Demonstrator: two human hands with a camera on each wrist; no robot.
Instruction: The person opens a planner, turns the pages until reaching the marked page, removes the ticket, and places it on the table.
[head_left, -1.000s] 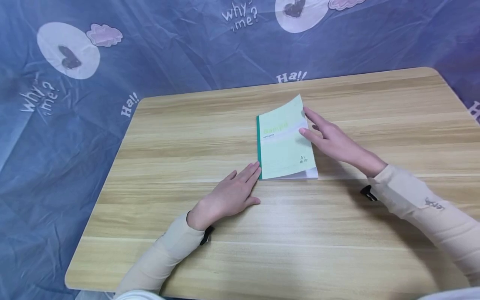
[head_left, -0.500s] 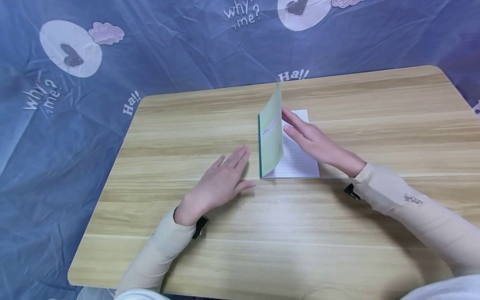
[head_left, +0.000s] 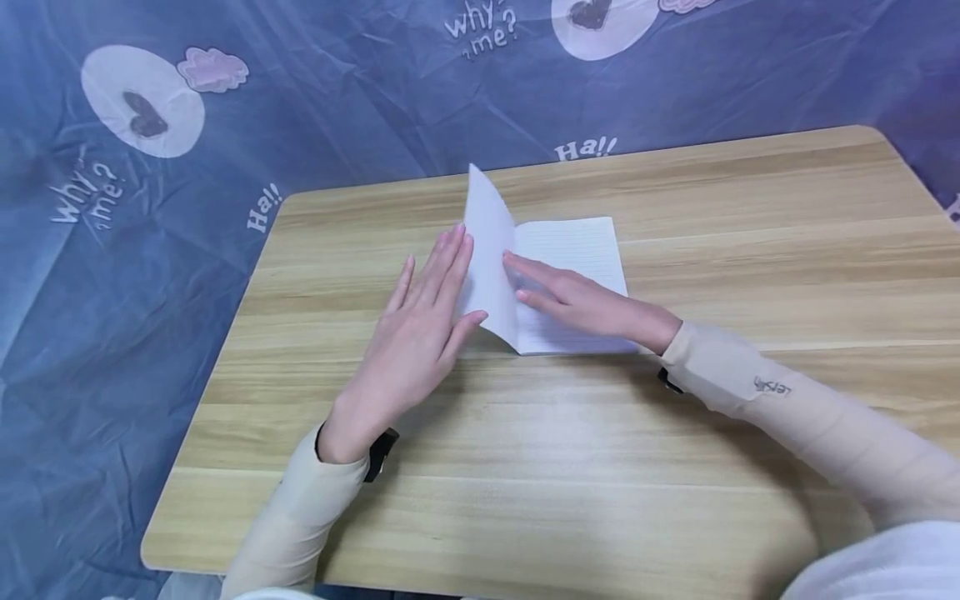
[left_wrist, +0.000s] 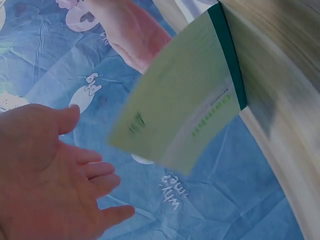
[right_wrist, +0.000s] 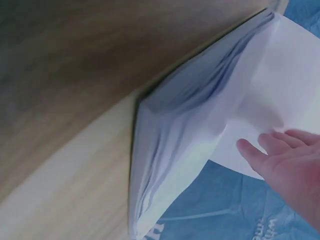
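A notebook with lined pages lies on the table, its front cover swung up and over to the left. In the left wrist view the cover's pale green outside and dark green spine strip show. My left hand, fingers straight, is raised on the cover's outer side; the left wrist view shows a gap between this hand and the cover. With extended fingers my right hand is over the open page, fingertips at the cover's white inner face, as the right wrist view also shows.
The wooden table has rounded corners. Behind it and along its left side hangs a blue patterned cloth. Beige sleeves and black wrist straps are on both arms.
The cover has swung from lying nearly closed, through upright, over to the left, with my right hand following it leftward. My left hand has left the spine and risen beside the cover.
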